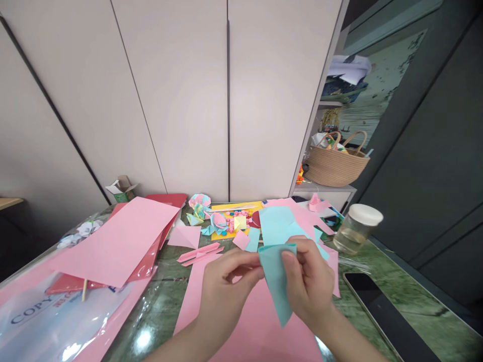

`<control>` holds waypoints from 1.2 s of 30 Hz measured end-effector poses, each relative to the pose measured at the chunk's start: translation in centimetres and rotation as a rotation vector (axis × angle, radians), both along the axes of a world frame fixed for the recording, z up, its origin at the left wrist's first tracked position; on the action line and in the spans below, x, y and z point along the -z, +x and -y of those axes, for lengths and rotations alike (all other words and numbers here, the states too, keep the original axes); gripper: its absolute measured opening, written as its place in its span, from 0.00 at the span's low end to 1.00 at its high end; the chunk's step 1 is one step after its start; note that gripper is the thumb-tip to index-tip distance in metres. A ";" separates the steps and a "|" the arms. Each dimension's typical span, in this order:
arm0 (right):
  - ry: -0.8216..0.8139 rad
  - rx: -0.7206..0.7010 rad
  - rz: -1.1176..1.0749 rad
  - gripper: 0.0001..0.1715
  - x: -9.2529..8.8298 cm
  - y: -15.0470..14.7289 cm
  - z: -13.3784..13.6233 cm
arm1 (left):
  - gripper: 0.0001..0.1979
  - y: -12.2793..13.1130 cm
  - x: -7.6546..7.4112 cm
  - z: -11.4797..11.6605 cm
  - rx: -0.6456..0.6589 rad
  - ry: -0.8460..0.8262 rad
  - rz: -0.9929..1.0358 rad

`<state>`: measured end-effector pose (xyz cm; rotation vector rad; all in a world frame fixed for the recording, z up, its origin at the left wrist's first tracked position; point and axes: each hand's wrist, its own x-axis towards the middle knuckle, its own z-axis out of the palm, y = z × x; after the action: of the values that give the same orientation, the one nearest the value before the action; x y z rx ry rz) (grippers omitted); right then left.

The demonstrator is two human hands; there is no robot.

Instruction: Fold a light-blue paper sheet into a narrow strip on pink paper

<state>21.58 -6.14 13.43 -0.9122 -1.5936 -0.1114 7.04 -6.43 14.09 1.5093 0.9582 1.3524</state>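
Observation:
A folded piece of light blue paper (277, 281), narrowing to a point at its lower end, is held up between both hands. My right hand (311, 276) grips its right side, with the thumb pressed on the front face. The thumb and fingertips of my left hand (228, 286) pinch at its upper left edge. Beneath the hands lies a large pink sheet (260, 327). Just beyond them is a larger light blue sheet (277, 223), and a small light blue strip (253, 240) lies to its left.
Pink sheets (124, 236) and a plastic COPY paper packet (56, 311) cover the left side. Folded paper flowers (199, 201) and a yellow card (222, 207) sit at the back. On the right are a lidded jar (354, 236) and a phone (388, 317). A woven basket (335, 166) stands on a shelf.

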 end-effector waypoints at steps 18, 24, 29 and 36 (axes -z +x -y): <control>0.027 0.032 0.017 0.09 0.3 -0.1 -0.1 | 0.08 0.1 0.0 0.0 -0.019 0.061 0.018; 0.015 0.026 0.006 0.09 0.3 -0.1 -0.2 | 0.09 0.2 -0.1 0.0 -0.020 0.076 0.035; 0.004 0.041 -0.002 0.09 0.4 -0.1 -0.2 | 0.08 0.2 0.0 -0.2 -0.018 0.072 0.024; 0.001 0.048 0.011 0.09 0.2 -0.2 -0.2 | 0.07 0.2 0.0 -0.1 -0.025 0.069 0.002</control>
<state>21.39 -5.97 13.22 -0.9513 -1.5816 -0.1508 7.22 -6.37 14.10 1.5517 0.9402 1.4181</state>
